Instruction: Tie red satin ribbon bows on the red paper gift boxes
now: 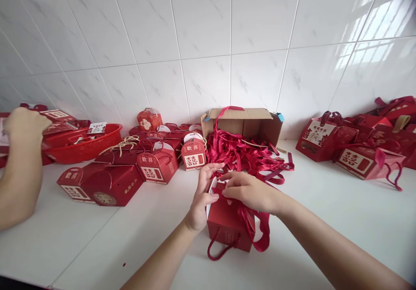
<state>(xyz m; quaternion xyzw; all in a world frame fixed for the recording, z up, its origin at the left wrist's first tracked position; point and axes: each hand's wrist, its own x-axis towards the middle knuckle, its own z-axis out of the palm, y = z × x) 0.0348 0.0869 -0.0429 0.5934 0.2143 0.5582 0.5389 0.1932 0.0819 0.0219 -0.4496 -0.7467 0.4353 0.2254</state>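
Observation:
A red gift box (222,227) with a twisted rope handle stands on the white counter in front of me. My left hand (199,203) grips its left side, the thumb on the near edge and the fingers behind a white-lined flap. Over the top of the box my right hand (248,190) has its fingers pinched together on a red ribbon, partly hidden beneath them. A loop of that ribbon (264,236) hangs down the box's right side to the counter. Just behind lies a tangled heap of red ribbons (240,149), spilling from an open cardboard box (245,127).
Several red candy boxes (110,184) with string stand to the left, near a red plastic basin (82,145). At the far left is another person's arm (22,173). More red gift boxes (360,162) with handles sit at right. A tiled wall (208,34) closes off the back.

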